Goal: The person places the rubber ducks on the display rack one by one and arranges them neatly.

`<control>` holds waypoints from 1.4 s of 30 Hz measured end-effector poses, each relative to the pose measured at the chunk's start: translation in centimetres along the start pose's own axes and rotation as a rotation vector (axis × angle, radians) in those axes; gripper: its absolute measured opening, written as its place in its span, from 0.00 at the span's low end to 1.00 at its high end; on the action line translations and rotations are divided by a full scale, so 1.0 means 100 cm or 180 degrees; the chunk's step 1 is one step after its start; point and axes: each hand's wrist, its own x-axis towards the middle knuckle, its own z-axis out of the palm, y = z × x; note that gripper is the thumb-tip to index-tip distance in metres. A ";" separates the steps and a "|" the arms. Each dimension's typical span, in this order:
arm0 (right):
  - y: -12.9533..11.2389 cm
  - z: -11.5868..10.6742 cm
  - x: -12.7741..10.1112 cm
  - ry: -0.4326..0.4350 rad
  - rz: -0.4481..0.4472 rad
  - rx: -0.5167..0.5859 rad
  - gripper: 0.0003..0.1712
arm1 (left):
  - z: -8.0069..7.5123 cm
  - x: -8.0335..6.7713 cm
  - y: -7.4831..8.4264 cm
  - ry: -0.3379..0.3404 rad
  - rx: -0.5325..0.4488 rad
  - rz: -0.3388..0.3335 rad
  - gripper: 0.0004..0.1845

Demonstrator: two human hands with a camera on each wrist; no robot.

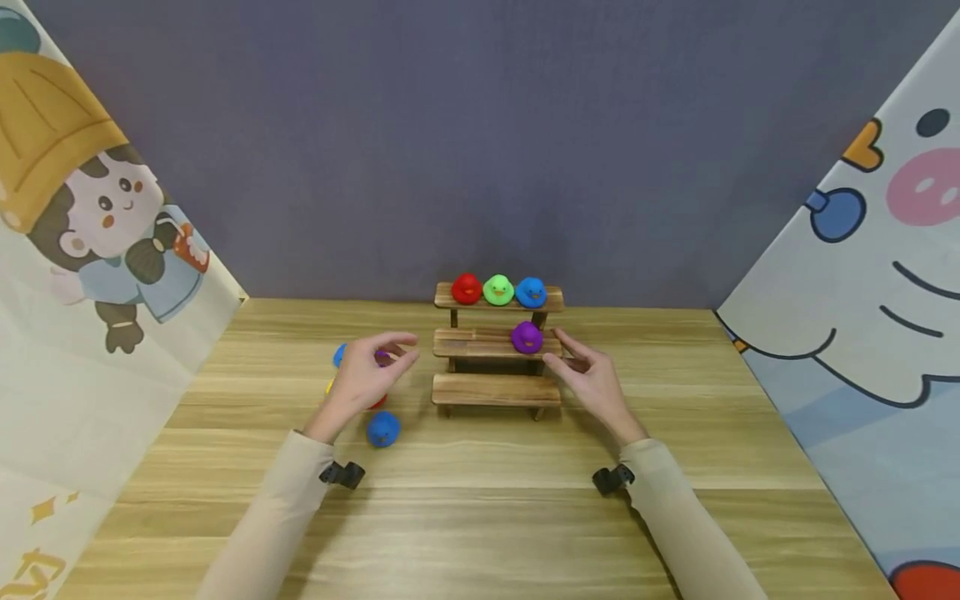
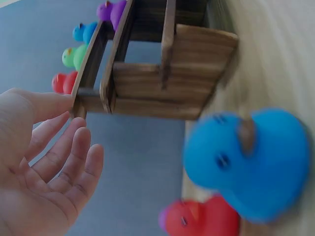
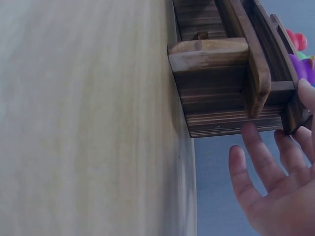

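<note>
A three-tier wooden shelf (image 1: 495,390) (image 2: 162,78) (image 3: 221,73) stands mid-table. Its top tier carries a red duck (image 1: 467,289), a green duck (image 1: 498,290) and a blue duck (image 1: 531,292). One purple duck (image 1: 527,337) (image 3: 302,68) sits on the middle tier. My right hand (image 1: 566,350) (image 3: 275,167) hovers empty just right of that duck, fingers straight by the shelf's end. My left hand (image 1: 401,348) (image 2: 54,162) floats left of the shelf, relaxed and empty, above loose ducks. Among them are a blue duck (image 1: 383,428) (image 2: 248,162) and a red duck (image 1: 378,402) (image 2: 206,219).
More loose ducks peek out under my left hand: a blue one (image 1: 340,354), a purple one (image 1: 382,358) and a yellow one (image 1: 330,386). A grey backdrop (image 1: 480,150) closes the far side, with cartoon-printed panels (image 1: 90,275) slanting in on both sides.
</note>
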 end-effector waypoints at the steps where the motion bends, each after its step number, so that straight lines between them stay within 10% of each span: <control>1: 0.000 0.000 0.000 -0.0001 0.0000 0.0002 0.34 | -0.003 -0.002 -0.004 0.0025 -0.0002 -0.0018 0.15; 22: 0.001 0.000 0.000 0.0010 -0.0006 -0.0042 0.34 | -0.059 -0.049 -0.070 0.0236 0.0517 -0.0367 0.17; 42: 0.000 0.001 0.000 0.0000 0.0023 -0.0055 0.35 | -0.064 -0.060 -0.082 -0.0053 0.0793 -0.0540 0.20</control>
